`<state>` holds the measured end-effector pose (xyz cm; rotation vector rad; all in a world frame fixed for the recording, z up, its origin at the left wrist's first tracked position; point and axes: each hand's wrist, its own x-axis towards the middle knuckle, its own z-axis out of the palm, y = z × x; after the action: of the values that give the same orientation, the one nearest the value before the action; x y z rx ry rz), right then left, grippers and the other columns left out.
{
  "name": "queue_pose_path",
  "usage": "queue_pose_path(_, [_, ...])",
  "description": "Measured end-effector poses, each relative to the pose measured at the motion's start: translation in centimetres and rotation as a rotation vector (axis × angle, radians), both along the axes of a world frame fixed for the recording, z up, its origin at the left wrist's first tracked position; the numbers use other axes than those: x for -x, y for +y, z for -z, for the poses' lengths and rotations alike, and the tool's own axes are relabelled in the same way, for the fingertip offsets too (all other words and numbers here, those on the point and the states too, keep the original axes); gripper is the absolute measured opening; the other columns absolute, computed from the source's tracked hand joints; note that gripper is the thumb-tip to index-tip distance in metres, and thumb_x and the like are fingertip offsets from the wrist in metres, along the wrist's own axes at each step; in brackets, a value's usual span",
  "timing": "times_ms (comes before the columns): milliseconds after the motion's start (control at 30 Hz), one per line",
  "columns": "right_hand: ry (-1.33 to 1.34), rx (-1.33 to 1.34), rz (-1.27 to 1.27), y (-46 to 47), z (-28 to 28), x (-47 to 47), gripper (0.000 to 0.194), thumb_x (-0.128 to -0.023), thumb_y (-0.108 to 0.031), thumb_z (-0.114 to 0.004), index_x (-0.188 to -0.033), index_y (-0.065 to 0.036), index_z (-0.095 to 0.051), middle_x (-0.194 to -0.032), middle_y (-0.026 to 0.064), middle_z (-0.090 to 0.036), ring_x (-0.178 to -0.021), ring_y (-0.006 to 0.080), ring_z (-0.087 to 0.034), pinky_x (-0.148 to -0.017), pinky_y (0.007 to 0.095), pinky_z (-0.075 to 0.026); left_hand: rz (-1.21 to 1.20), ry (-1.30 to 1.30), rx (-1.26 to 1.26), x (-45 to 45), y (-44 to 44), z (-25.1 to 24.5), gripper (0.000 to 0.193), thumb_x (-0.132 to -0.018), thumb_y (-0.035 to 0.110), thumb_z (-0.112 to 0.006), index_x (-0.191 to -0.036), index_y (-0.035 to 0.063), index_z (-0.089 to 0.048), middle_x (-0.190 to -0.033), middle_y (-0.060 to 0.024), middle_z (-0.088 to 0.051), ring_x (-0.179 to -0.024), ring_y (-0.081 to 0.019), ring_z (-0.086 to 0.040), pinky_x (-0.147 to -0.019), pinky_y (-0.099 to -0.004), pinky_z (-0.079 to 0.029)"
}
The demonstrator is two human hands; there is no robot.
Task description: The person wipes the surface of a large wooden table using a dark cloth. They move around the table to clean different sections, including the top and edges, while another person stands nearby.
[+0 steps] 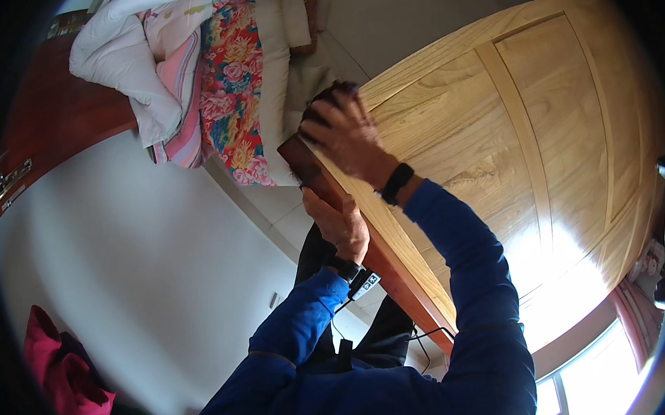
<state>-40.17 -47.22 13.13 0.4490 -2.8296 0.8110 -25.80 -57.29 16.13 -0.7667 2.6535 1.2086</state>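
My left hand (340,224) is at the reddish-brown side edge (398,285) of a large light wooden panel (464,130), thumb and fingers on either side of it. Just beyond its fingertips is a dark, glossy rectangular face (298,155); whether it belongs to the panel I cannot tell. Blurred, my right hand (347,133) lies over the panel's far corner with its fingers spread. Under and beyond those fingers shows a dark brown, soft-looking cloth (342,87), mostly hidden.
A white device (365,284) with a cord hangs by my left wrist. Bedding with a floral band (232,92) and a white quilt (111,59) lies at upper left. Below it stands a pale wall (131,226). Magenta cloth (66,374) is at lower left, a bright window (597,380) at lower right.
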Motion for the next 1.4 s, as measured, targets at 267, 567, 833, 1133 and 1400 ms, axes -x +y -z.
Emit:
queue_pose_path(267, [0.134, 0.126, 0.289, 6.1, 0.8, 5.0, 0.034, -0.077, -0.028, -0.08, -0.111, -0.025, -0.073, -0.128, 0.0047, -0.057, -0.125, 0.0365, -0.049, -0.113, 0.0569, -0.037, 0.027, 0.018, 0.054, -0.2, -0.3, 0.7, 0.118, -0.092, 0.08, -0.045, -0.157, -0.0145, -0.015, -0.161, -0.0375, -0.02, -0.15, -0.0493, -0.023, -0.125, -0.0553, -0.019])
queue_pose_path(567, [0.015, 0.181, -0.094, 3.2, -0.7, -0.2, 0.035, -0.077, -0.031, -0.077, -0.111, -0.025, -0.072, -0.137, 0.0073, -0.057, -0.138, 0.0376, -0.045, -0.121, 0.0609, -0.027, 0.011, 0.026, 0.11, -0.2, -0.6, 1.5, 0.121, -0.09, 0.085, -0.042, -0.155, -0.014, -0.022, -0.156, -0.0381, -0.028, -0.146, -0.0508, -0.031, -0.122, -0.0547, -0.025])
queue_pose_path(833, [0.164, -0.037, 0.543, 23.4, 0.5, 6.9, 0.047, -0.084, -0.023, -0.075, -0.13, -0.022, -0.068, -0.137, 0.0125, -0.055, -0.131, 0.0386, -0.046, -0.113, 0.0522, -0.037, 0.103, 0.063, 0.215, -0.1, -2.0, 1.8, 0.097, -0.097, 0.059, -0.051, -0.155, -0.0149, -0.025, -0.161, -0.0373, -0.027, -0.15, -0.0473, -0.029, -0.126, -0.0511, -0.019])
queue_pose_path(1133, [0.134, -0.212, 1.09, 41.2, -0.5, -16.9, 0.049, -0.086, -0.025, -0.074, -0.134, -0.022, -0.066, -0.143, 0.0143, -0.054, -0.135, 0.041, -0.044, -0.114, 0.0541, -0.036, -0.002, -0.006, 0.037, 1.3, 1.5, -2.2, 0.077, -0.106, 0.037, -0.047, -0.16, -0.008, -0.016, -0.164, -0.0336, -0.022, -0.147, -0.0421, -0.037, -0.123, -0.0473, -0.031])
queue_pose_path(1400, [0.097, -0.352, 1.462, 50.5, -0.4, -49.2, 0.046, -0.084, -0.015, -0.073, -0.13, -0.018, -0.068, -0.132, 0.0146, -0.06, -0.13, 0.0385, -0.051, -0.111, 0.0521, -0.039, -0.036, -0.174, -0.285, 1.9, 0.3, -2.1, 0.071, -0.105, 0.043, -0.045, -0.158, -0.0009, -0.027, -0.163, -0.0208, -0.033, -0.141, -0.033, -0.042, -0.12, -0.0463, -0.034])
